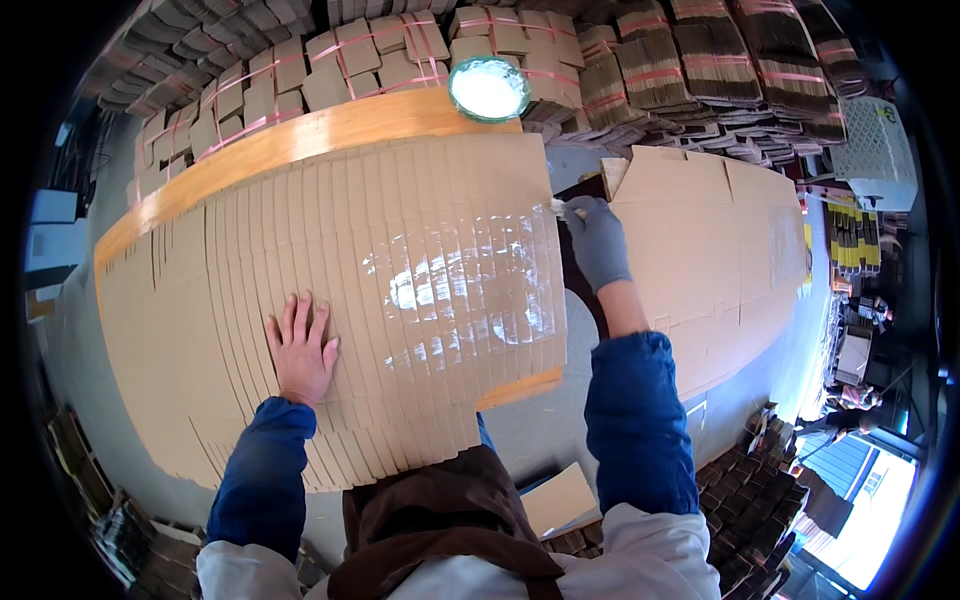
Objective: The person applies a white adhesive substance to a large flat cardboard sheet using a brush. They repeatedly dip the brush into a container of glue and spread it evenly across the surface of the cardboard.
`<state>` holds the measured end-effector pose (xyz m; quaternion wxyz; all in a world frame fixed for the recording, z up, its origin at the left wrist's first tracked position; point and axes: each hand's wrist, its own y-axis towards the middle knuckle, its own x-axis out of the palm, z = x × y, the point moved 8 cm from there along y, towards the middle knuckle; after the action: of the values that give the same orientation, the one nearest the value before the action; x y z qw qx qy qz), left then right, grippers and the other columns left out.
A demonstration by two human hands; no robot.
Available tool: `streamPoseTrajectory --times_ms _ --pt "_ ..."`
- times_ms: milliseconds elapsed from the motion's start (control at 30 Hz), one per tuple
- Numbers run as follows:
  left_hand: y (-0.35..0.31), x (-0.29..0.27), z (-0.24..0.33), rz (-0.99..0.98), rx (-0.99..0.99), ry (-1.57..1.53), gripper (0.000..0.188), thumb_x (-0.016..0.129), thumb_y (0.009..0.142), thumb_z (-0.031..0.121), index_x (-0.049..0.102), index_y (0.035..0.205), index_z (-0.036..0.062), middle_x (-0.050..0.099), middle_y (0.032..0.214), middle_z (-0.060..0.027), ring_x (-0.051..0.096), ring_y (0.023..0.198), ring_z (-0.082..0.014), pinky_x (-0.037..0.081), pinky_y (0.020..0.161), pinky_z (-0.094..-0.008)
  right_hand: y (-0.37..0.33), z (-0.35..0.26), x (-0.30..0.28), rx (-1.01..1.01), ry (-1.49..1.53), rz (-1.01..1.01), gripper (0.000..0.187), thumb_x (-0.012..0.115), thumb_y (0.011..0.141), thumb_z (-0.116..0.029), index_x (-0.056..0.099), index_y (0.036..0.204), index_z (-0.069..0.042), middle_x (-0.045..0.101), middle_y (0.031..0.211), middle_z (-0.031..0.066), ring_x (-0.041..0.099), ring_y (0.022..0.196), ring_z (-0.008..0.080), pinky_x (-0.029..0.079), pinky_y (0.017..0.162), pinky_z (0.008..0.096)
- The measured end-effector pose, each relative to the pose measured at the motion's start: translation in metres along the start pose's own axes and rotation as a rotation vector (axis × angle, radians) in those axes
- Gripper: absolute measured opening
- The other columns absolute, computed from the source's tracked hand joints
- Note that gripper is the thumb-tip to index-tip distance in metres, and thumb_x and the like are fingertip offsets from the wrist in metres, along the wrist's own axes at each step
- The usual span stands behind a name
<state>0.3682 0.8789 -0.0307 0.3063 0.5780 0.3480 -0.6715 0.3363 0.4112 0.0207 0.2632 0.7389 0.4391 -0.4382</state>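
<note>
Flat brown cardboard sheets lie fanned out in overlapping strips, with wet white glue smeared across their right part. My bare left hand rests flat on the strips, fingers spread. At the fan's right edge, my right hand, in a grey glove, is closed around what looks like a brush; only its pale tip shows, and the glove hides the rest. A round green-rimmed bowl of white glue stands at the far edge of the wooden table.
To the right lies another pile of flat cardboard. Bundles of cardboard tied with pink straps line the far side. A pale perforated crate stands at far right. Dark stacked pieces sit at the lower right, near a bright doorway.
</note>
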Motion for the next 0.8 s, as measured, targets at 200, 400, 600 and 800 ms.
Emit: streamPoseTrajectory --times_ms 200,400,600,800 --pt "-0.001 0.001 -0.002 -0.038 -0.011 -0.015 0.061 0.061 0.089 0.028 0.043 0.146 0.0150 0.029 0.159 -0.0101 0.022 0.148 -0.0334 0.014 0.118 -0.0595 0.009 -0.008 0.005 -0.027 0.012 -0.023 0.013 0.061 0.091 -0.016 0.065 0.100 -0.008 0.062 0.106 0.0185 0.063 0.093 0.0419 0.052 0.081 0.0485" --pt "0.001 0.001 0.002 -0.012 0.013 -0.027 0.063 0.062 0.088 0.026 0.042 0.147 0.0151 0.028 0.159 -0.0099 0.022 0.148 -0.0332 0.014 0.118 -0.0596 0.017 0.007 0.005 0.040 -0.144 -0.071 0.014 0.062 0.091 -0.017 0.066 0.101 -0.008 0.063 0.109 0.0190 0.064 0.094 0.0416 0.052 0.080 0.0485" --pt "0.003 -0.001 0.001 -0.009 0.000 -0.032 0.063 0.062 0.088 0.027 0.041 0.147 0.0156 0.028 0.159 -0.0100 0.022 0.148 -0.0332 0.014 0.118 -0.0596 0.007 -0.005 0.012 -0.014 -0.097 -0.070 0.012 0.062 0.091 -0.016 0.064 0.098 -0.007 0.063 0.104 0.0193 0.064 0.092 0.0415 0.052 0.078 0.0483" --pt "0.003 0.000 -0.001 -0.015 0.003 -0.030 0.063 0.062 0.088 0.028 0.042 0.147 0.0156 0.029 0.159 -0.0101 0.022 0.148 -0.0335 0.014 0.118 -0.0599 0.001 -0.038 0.026 -0.112 -0.099 -0.073 0.011 0.062 0.091 -0.016 0.063 0.097 -0.007 0.063 0.102 0.0190 0.065 0.086 0.0419 0.053 0.075 0.0492"
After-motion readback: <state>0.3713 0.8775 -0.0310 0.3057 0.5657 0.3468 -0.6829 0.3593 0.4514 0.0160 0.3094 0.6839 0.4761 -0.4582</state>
